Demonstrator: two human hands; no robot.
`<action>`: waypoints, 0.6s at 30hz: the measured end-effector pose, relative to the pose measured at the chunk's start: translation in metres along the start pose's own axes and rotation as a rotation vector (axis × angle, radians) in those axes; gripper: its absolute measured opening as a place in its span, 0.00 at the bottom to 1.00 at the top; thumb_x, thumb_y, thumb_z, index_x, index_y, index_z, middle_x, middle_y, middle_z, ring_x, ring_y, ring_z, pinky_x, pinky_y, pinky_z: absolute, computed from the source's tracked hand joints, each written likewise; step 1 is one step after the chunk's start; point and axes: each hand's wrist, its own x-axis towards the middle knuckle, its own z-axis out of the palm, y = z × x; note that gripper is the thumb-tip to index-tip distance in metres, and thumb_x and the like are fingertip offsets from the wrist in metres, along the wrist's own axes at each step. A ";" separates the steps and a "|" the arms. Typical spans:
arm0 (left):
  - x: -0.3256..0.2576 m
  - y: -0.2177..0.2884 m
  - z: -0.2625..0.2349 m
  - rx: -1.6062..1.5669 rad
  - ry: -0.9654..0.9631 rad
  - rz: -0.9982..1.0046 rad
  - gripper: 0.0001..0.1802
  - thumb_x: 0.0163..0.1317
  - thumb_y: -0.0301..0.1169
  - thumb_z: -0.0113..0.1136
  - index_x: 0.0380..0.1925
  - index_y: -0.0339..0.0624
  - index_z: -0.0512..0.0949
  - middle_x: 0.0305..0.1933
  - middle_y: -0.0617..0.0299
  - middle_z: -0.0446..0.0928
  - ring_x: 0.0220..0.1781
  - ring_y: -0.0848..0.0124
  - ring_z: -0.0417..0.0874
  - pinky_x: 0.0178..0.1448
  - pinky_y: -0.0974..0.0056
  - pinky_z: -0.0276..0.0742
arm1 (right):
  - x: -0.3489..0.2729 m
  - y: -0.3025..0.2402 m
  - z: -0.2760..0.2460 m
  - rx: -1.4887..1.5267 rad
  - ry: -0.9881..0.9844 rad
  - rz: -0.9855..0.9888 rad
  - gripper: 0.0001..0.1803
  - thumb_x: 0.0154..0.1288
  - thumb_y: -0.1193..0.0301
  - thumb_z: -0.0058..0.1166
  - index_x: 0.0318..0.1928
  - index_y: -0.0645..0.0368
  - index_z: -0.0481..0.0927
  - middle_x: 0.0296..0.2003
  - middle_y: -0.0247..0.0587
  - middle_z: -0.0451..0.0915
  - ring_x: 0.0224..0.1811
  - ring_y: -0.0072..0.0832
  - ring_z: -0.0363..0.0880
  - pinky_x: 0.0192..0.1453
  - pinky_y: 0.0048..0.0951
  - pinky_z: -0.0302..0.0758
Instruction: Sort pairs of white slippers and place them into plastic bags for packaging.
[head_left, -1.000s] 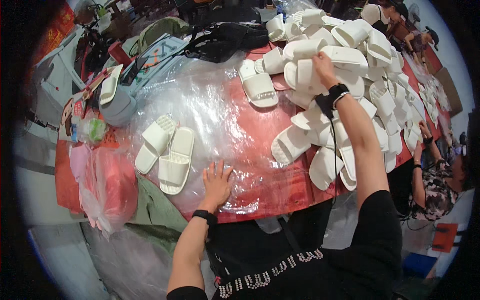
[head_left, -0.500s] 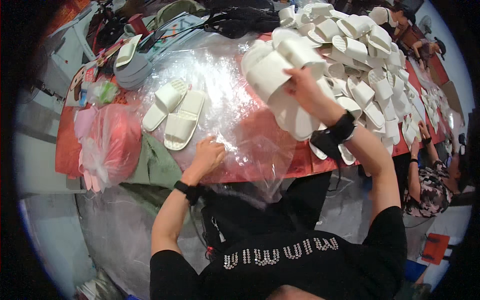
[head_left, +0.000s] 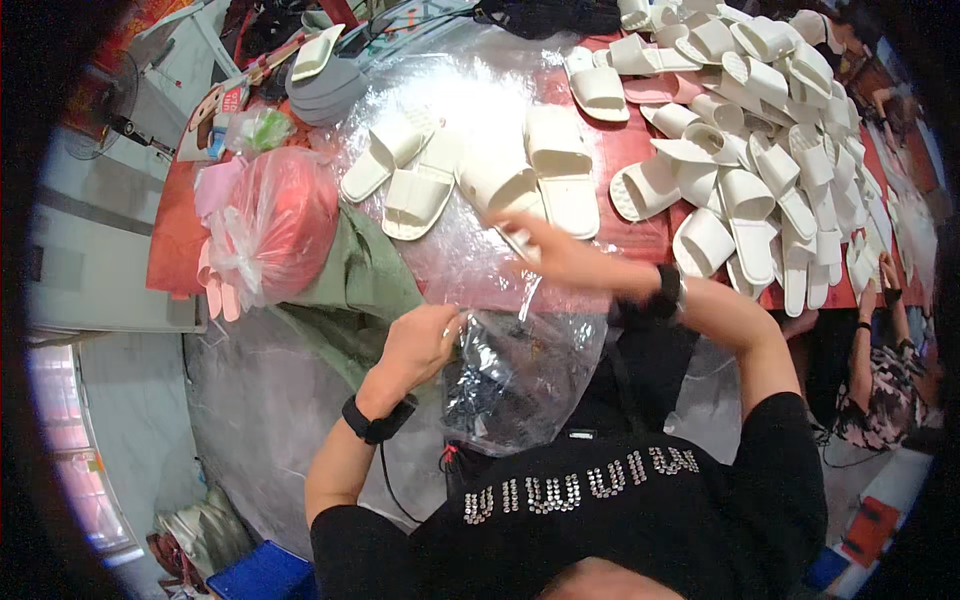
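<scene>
Four-sided group aside, two pairs of white slide slippers lie on clear plastic sheeting (head_left: 480, 75) over the red table. The left pair includes a slipper (head_left: 418, 195) with its toe toward me; the right pair includes a slipper (head_left: 565, 165) standing close beside another slipper (head_left: 497, 185). My right hand (head_left: 535, 245) is at the near end of that inner slipper, its fingers smeared by motion, so its grip is unclear. At the table's front edge my left hand (head_left: 425, 340) is closed, pinching the edge of a clear plastic bag (head_left: 520, 370) that hangs over the edge.
A big heap of white slippers (head_left: 745, 195) covers the table's right side. On the left are a tied bag of pink items (head_left: 285, 220), green cloth (head_left: 365, 270) and grey stacked soles (head_left: 325, 95). Another person's hands (head_left: 885, 270) work at far right.
My right hand has brought a pair of slippers from the heap's side leftward onto the plastic. My left hand has drawn back toward me, pulling the bag's edge over the table front.
</scene>
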 end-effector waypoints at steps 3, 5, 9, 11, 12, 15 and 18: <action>0.012 0.026 -0.012 0.017 0.004 0.047 0.10 0.56 0.34 0.48 0.26 0.38 0.72 0.26 0.47 0.73 0.33 0.50 0.75 0.36 0.50 0.68 | -0.056 -0.074 0.021 -0.390 -0.174 -0.550 0.21 0.45 0.66 0.57 0.45 0.47 0.72 0.61 0.43 0.57 0.62 0.46 0.55 0.61 0.54 0.52; 0.024 0.049 -0.030 0.070 -0.107 0.202 0.13 0.59 0.38 0.48 0.26 0.38 0.71 0.25 0.46 0.72 0.32 0.48 0.73 0.35 0.52 0.67 | -0.081 -0.082 0.021 -0.800 -0.211 -0.562 0.20 0.43 0.67 0.56 0.42 0.45 0.74 0.61 0.44 0.57 0.63 0.43 0.55 0.60 0.56 0.52; 0.047 0.098 -0.060 0.156 -0.178 0.309 0.10 0.57 0.35 0.49 0.27 0.39 0.71 0.23 0.49 0.73 0.28 0.51 0.76 0.32 0.52 0.70 | -0.115 -0.077 -0.011 -0.914 -0.032 -0.402 0.19 0.42 0.69 0.54 0.41 0.44 0.74 0.62 0.45 0.56 0.63 0.43 0.55 0.58 0.52 0.56; 0.051 0.113 -0.059 0.118 -0.139 0.406 0.11 0.58 0.36 0.49 0.27 0.39 0.71 0.22 0.49 0.73 0.27 0.51 0.76 0.31 0.52 0.70 | -0.126 -0.091 -0.036 -0.878 0.157 -0.229 0.19 0.44 0.70 0.54 0.42 0.43 0.75 0.61 0.45 0.58 0.59 0.43 0.61 0.55 0.46 0.62; 0.056 0.120 -0.055 0.084 -0.134 0.420 0.11 0.58 0.36 0.49 0.26 0.39 0.70 0.21 0.49 0.72 0.27 0.50 0.74 0.30 0.52 0.68 | -0.137 -0.101 -0.051 -0.857 0.048 -0.061 0.19 0.45 0.71 0.53 0.42 0.44 0.75 0.60 0.46 0.60 0.56 0.42 0.65 0.52 0.42 0.65; 0.060 0.136 -0.036 0.132 -0.023 0.499 0.10 0.56 0.35 0.51 0.23 0.40 0.69 0.20 0.50 0.70 0.24 0.51 0.72 0.27 0.52 0.66 | -0.176 -0.107 -0.079 -0.928 0.006 0.049 0.23 0.47 0.74 0.50 0.48 0.44 0.73 0.57 0.43 0.64 0.41 0.38 0.76 0.40 0.37 0.73; 0.073 0.143 -0.017 0.147 -0.003 0.522 0.10 0.54 0.34 0.53 0.21 0.40 0.69 0.17 0.50 0.69 0.22 0.52 0.72 0.25 0.53 0.65 | -0.206 -0.094 -0.086 -0.821 0.102 0.353 0.30 0.47 0.75 0.48 0.56 0.45 0.63 0.54 0.40 0.67 0.31 0.40 0.78 0.27 0.39 0.74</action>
